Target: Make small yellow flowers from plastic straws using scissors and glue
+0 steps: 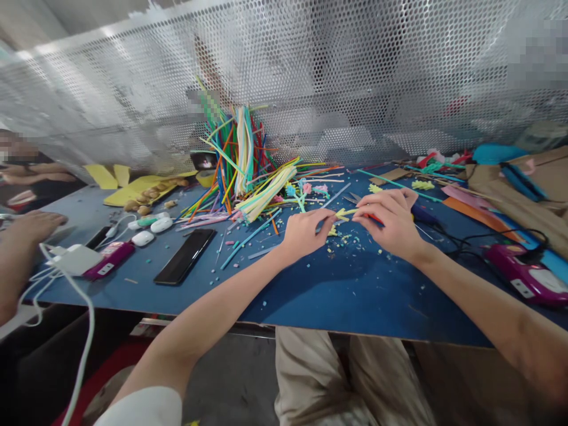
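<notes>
Between my two hands, above the blue table, is a small yellow pipe-cleaner piece (344, 213) with short branches. My left hand (307, 234) pinches its left end between thumb and fingertips. The right end lies in the closed fingertips of my right hand (390, 222). Behind my left hand stand pink and blue fuzzy flower shapes (306, 189) on a green stem. Scissors (354, 197) lie partly hidden behind my right hand. Small yellow fuzzy pieces (422, 185) rest farther right.
A large bundle of coloured pipe cleaners (243, 148) stands behind, before a perforated metal screen (337, 77). A black phone (185, 257), white cables and a purple power strip (109, 259) lie left; another purple strip (526, 273) lies right. Another person's arm (20, 254) rests at far left.
</notes>
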A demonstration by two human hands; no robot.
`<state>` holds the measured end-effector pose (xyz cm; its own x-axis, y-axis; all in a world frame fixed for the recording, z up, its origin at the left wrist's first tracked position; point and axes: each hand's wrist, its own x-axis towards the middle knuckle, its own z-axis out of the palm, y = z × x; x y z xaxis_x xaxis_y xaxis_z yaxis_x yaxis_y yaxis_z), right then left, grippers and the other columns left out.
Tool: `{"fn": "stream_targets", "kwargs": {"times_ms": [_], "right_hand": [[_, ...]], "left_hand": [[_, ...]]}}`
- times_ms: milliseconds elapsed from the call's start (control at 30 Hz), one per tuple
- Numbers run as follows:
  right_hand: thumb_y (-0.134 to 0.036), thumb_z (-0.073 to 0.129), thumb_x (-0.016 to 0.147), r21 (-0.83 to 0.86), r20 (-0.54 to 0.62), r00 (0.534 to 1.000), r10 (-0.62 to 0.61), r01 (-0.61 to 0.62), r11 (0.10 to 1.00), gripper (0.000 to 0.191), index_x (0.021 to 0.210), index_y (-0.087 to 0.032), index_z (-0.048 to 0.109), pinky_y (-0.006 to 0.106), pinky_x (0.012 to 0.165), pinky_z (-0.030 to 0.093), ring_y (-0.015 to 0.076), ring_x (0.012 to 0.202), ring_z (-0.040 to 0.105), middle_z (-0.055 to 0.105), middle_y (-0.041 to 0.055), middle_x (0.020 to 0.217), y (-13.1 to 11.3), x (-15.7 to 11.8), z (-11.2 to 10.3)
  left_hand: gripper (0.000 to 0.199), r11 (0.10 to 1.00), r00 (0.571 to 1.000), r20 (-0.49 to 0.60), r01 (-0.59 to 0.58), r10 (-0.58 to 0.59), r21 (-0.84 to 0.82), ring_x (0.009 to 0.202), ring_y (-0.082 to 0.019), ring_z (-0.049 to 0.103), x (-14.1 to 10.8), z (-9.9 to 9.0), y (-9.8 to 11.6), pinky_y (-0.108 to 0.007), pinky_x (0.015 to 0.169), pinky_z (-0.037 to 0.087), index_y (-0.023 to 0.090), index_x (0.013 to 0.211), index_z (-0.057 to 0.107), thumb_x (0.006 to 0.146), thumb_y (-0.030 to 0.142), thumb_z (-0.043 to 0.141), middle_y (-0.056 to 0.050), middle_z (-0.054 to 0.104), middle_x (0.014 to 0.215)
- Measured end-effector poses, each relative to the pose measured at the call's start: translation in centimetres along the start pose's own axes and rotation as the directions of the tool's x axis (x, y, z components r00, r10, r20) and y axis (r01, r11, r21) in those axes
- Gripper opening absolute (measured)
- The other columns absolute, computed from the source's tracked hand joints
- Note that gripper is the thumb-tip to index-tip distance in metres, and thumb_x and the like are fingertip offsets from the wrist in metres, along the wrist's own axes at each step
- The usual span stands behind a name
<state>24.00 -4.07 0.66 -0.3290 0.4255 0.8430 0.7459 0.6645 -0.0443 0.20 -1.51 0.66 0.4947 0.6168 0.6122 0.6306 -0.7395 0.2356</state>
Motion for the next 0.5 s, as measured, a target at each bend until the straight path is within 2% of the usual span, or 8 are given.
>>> {"fn": "stream_targets", "kwargs": {"times_ms": [133, 300, 400, 500], "right_hand": [[-0.030, 0.062, 0.096, 0.040, -0.095, 0.992, 0.080, -0.077, 0.996, 0.005, 0.094, -0.026, 0.062, 0.046, 0.096, 0.041, 0.0248, 0.102, 0.063, 0.073, 0.0043, 0.103, 0.9, 0.3, -0.6], [-0.029, 0.052, 0.098, 0.055, -0.137, 0.976, 0.171, -0.165, 0.985, 0.009, 0.096, -0.026, 0.060, 0.044, 0.086, 0.050, 0.0259, 0.094, 0.064, 0.070, 0.0071, 0.095, 3.7, 0.5, -1.8], [-0.032, 0.050, 0.099, -0.009, -0.122, 0.967, 0.223, -0.226, 0.974, 0.014, 0.094, -0.028, 0.062, 0.042, 0.085, 0.049, 0.0251, 0.090, 0.064, 0.070, 0.0057, 0.092, 5.8, 0.5, -2.4], [-0.034, 0.053, 0.098, -0.009, -0.059, 0.949, 0.309, -0.310, 0.951, 0.016, 0.092, -0.026, 0.066, 0.038, 0.081, 0.049, 0.0224, 0.081, 0.064, 0.072, 0.0064, 0.090, 7.5, 0.3, -3.0]], "left_hand": [[0.030, 0.999, 0.999, -0.034, 0.025, -0.023, 0.037, 0.070, -0.012, 0.070, 0.2, -0.1, -0.7, -0.024, 0.064, 0.047, 0.022, 0.105, 0.075, 0.104, 0.036, 0.049, -0.003, 0.079, 0.095], [0.028, 0.996, 0.999, -0.046, 0.014, -0.010, 0.094, 0.068, -0.012, 0.070, 0.4, -0.1, -1.2, -0.024, 0.064, 0.046, 0.024, 0.116, 0.072, 0.103, 0.037, 0.050, -0.001, 0.080, 0.095], [0.026, 0.994, 0.998, -0.045, -0.028, 0.033, 0.107, 0.070, -0.012, 0.071, 0.2, 0.0, -1.0, -0.023, 0.062, 0.046, 0.025, 0.113, 0.073, 0.103, 0.036, 0.051, 0.000, 0.080, 0.094], [0.026, 0.992, 0.998, -0.036, -0.052, 0.057, 0.112, 0.076, -0.013, 0.074, 0.1, 0.2, -0.9, -0.024, 0.064, 0.047, 0.026, 0.110, 0.074, 0.103, 0.037, 0.051, 0.000, 0.080, 0.098]]}}
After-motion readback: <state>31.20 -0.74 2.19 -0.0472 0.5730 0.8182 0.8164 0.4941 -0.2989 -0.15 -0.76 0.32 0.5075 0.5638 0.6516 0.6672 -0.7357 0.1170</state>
